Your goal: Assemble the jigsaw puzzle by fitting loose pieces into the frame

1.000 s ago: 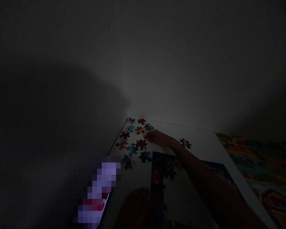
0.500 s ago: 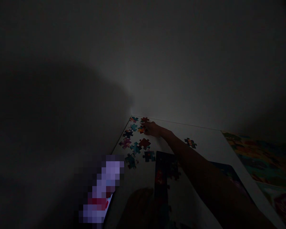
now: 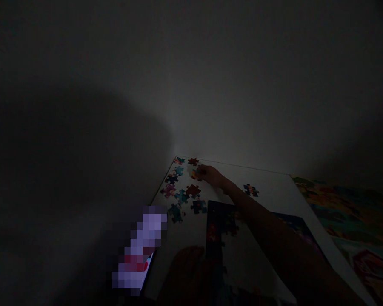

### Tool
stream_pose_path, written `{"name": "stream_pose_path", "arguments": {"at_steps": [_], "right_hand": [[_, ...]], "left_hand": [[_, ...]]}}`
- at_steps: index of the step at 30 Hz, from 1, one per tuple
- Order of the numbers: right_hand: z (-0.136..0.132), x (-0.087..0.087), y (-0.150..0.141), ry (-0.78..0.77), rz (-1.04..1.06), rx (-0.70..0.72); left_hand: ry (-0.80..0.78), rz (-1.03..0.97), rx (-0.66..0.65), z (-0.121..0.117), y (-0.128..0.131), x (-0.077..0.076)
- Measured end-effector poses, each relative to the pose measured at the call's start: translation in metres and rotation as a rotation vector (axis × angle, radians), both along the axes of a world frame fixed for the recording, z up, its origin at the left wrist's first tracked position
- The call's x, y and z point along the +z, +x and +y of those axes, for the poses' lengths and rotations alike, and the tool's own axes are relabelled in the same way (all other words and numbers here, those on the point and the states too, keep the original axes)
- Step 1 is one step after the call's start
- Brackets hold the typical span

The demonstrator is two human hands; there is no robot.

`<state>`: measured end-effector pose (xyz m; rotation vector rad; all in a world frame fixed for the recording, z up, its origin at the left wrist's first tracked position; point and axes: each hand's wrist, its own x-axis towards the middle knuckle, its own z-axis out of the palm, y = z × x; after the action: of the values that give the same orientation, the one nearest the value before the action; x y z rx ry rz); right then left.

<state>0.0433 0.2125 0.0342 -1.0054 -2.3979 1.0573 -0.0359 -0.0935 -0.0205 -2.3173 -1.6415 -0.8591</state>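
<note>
My right hand [image 3: 208,174] reaches to the far left of the white tabletop [image 3: 223,182], its fingers closed on an orange and blue puzzle piece [image 3: 195,174]. Around it lie a red-brown piece [image 3: 193,161], a larger red-brown piece [image 3: 193,191], a light blue piece [image 3: 178,171] and several others. My left hand [image 3: 187,272] rests low in the view, by the left edge of a dark, partly assembled jigsaw puzzle [image 3: 214,229]. Its fingers are too dark to make out. My right forearm hides part of the puzzle.
A phone-like bright screen [image 3: 143,246], blurred into blocks, stands at the table's left edge. Joined puzzle pieces [image 3: 251,190] lie beyond my right forearm. A colourful printed sheet [image 3: 332,208] lies at the right. Grey walls [image 3: 230,106] meet behind the table's far corner.
My right hand has drawn slightly to the right, shifting the orange and blue piece with it. My left hand stays near the same place. The view has shifted a little.
</note>
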Motion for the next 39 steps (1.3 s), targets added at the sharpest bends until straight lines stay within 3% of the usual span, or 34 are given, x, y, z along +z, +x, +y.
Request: {"name": "stream_pose_path", "arguments": {"at_steps": [3,7,10,15,21,25,31,39], "right_hand": [[-0.027,0.01,0.037,-0.207,0.115,-0.017],[-0.073,0.019,0.091,-0.524,0.319,-0.146],[-0.106,0.023,0.124,-0.573,0.352,-0.221],[-0.137,0.022,0.161,-0.505,0.392,-0.265],[-0.136,-0.005,0.175,-0.537,0.496,-0.3],[-0.132,-0.018,0.175,-0.578,0.508,-0.307],[-0.13,-0.023,0.177,-0.637,0.555,-0.309],[-0.129,-0.029,0.176,-0.651,0.571,-0.301]], "left_hand": [[-0.034,-0.004,0.004,-0.001,0.002,0.006],[-0.029,-0.018,-0.001,0.0,0.005,0.015],[-0.01,-0.067,0.028,0.002,0.007,0.014],[0.014,-0.059,0.015,0.004,0.007,0.012],[0.017,-0.041,0.004,0.006,0.008,0.023],[-0.008,-0.029,0.009,0.006,0.008,0.022],[-0.022,-0.014,0.012,0.005,0.004,0.014],[-0.005,-0.042,-0.003,0.007,0.005,0.014]]}}
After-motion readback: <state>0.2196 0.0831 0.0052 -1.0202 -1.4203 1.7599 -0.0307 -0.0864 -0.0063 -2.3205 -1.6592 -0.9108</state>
